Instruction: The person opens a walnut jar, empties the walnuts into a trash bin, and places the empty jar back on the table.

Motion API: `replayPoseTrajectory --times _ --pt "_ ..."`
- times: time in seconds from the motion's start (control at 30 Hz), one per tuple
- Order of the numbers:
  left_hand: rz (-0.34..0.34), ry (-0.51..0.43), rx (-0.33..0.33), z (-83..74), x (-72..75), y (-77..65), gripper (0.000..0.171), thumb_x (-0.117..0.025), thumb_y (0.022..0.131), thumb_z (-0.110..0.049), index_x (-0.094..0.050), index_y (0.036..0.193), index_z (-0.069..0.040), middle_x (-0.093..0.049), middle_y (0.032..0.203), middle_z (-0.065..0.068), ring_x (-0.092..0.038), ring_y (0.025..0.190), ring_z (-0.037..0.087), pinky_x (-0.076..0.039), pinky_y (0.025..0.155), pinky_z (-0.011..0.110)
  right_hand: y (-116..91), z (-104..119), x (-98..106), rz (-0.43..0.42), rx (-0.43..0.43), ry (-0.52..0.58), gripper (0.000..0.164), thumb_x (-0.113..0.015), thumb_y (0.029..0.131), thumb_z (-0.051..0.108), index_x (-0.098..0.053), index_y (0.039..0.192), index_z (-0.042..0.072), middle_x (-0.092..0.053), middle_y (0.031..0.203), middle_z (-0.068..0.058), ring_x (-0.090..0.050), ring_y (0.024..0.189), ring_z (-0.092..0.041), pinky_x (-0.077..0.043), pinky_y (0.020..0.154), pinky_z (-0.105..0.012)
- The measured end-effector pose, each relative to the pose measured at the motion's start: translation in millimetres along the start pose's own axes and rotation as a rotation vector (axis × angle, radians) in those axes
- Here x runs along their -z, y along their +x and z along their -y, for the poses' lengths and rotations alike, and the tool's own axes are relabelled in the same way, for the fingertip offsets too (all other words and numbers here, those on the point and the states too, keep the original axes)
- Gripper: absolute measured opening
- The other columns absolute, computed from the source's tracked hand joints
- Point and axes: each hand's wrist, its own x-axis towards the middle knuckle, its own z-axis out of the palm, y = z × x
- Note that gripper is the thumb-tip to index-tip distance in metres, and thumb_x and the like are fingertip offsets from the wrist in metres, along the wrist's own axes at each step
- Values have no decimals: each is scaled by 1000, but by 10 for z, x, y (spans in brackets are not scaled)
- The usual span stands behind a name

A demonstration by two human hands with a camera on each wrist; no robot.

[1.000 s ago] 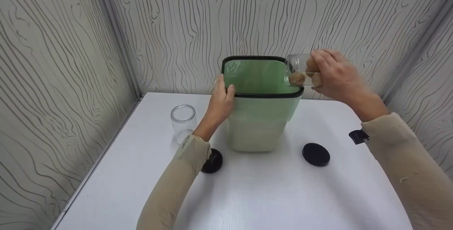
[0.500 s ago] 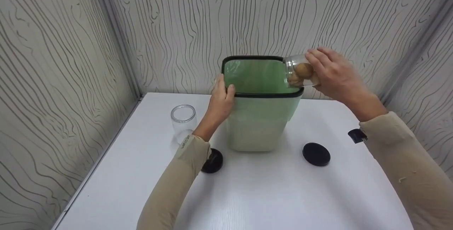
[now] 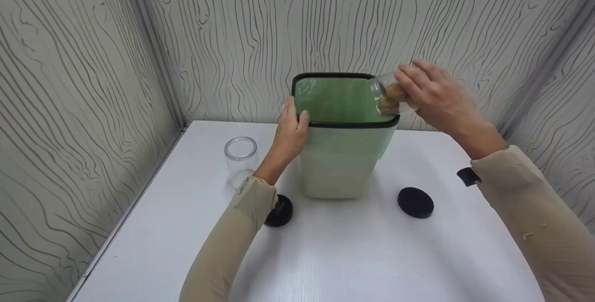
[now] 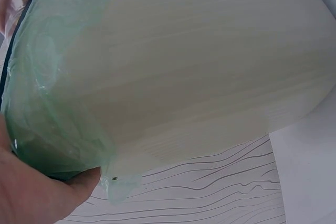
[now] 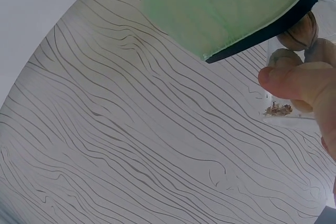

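Note:
In the head view a pale green trash bin [image 3: 338, 167] with a black rim stands upright, lined with a thin green bag [image 3: 337, 100]. My left hand [image 3: 292, 132] holds its left side at the front corner, fingertips close to the rim. My right hand [image 3: 434, 95] grips a clear jar [image 3: 380, 83] over the bin's right rim, its mouth tipped toward the inside. Several walnuts [image 5: 298, 32] lie in the jar, bunched near the mouth. Brown crumbs [image 5: 278, 109] show inside the jar in the right wrist view. The bin's floor is hidden.
A second clear jar [image 3: 241, 158], without a lid, stands upright on the white table [image 3: 334, 255] left of the bin. One black lid [image 3: 281, 211] lies partly behind the left sleeve, another black lid [image 3: 415, 202] right of the bin. Patterned walls [image 3: 260, 23] enclose the table.
My right hand has moved slightly left and tipped the jar's mouth further down over the bin. The walnuts have shifted inside the jar. My left hand keeps its place on the bin.

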Motion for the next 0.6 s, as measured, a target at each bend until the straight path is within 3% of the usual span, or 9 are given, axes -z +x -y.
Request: replayPoseTrajectory --times 0.27,0.5,0.6 --pt "6 7 15 -12 8 -5 61 -28 102 -31 -9 149 3 -10 156 17 -8 143 23 -9 114 34 21 28 50 61 -1 -37 88 -83 59 -9 -41 135 2 -46 133 -20 -39 124 -41 -41 93 -55" --pt "-1 7 7 -6 7 -5 62 -28 101 -32 -9 149 3 -10 155 18 -8 143 23 -10 114 34 38 38 30 37 -8 6 81 -81 62 -2 -42 132 -2 -50 128 -22 -45 115 -42 -41 93 -55" --pt "-4 7 -1 -3 4 0 62 -28 101 -32 -9 149 4 -11 155 19 -9 143 23 -10 114 35 37 44 16 24 -8 29 86 -84 57 5 -42 131 -5 -52 124 -25 -49 109 -44 -42 90 -55"
